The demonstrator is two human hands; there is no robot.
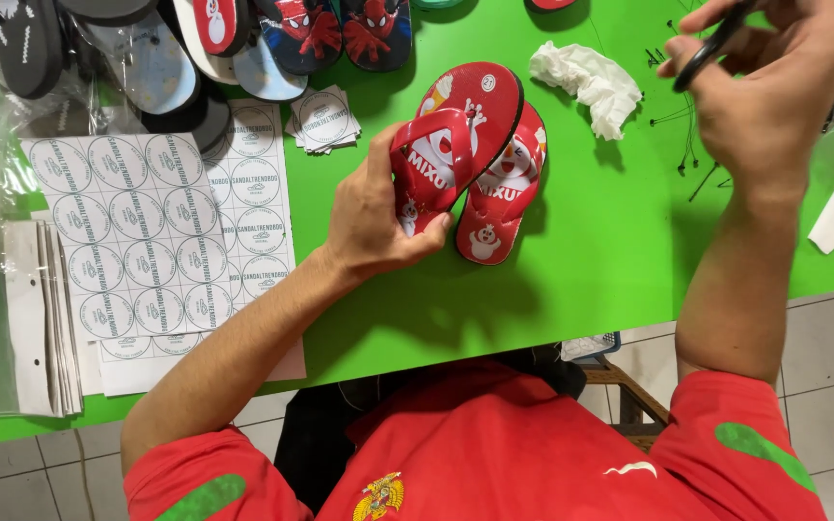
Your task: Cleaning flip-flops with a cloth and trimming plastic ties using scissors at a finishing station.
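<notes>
Right hand point(774, 92) grip closed around black scissors point(711, 46); left hand point(374, 207) clasps red sandal point(456, 135).

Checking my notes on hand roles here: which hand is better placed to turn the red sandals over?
Probably the left hand: it already grips the red sandals. The right hand is off to the side, holding scissors.

Two sandals at the middle of the table, hands on either side

The left hand point(375, 207) grips the upper sandal point(456, 135), which lies across the lower sandal point(496, 198) on the table point(581, 270). At nine o'clock from them lie sticker sheets point(156, 241); at eleven o'clock, more sandals point(243, 39). At one o'clock lies a crumpled cloth point(591, 85), and beyond it the right hand point(774, 92) holds scissors point(711, 48).
</notes>
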